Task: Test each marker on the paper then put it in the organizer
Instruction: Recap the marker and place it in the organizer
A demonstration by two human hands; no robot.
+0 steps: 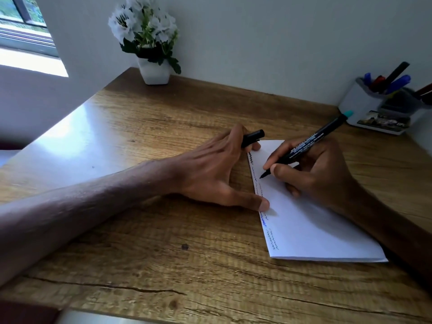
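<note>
A white folded paper [311,228] lies on the wooden desk, with wavy test lines in black and blue down its left edge. My right hand [320,174] grips a black marker [311,146] with a teal end, its tip touching the paper near the top left. My left hand [217,169] holds the marker's black cap [253,137] in its fingers while its thumb presses the paper's left edge. A white organizer [364,106] stands at the back right with several markers in it.
A white pot with white flowers [149,43] stands at the back of the wooden desk [163,230] against the wall. A window is at the far left. The desk's front edge runs along the bottom.
</note>
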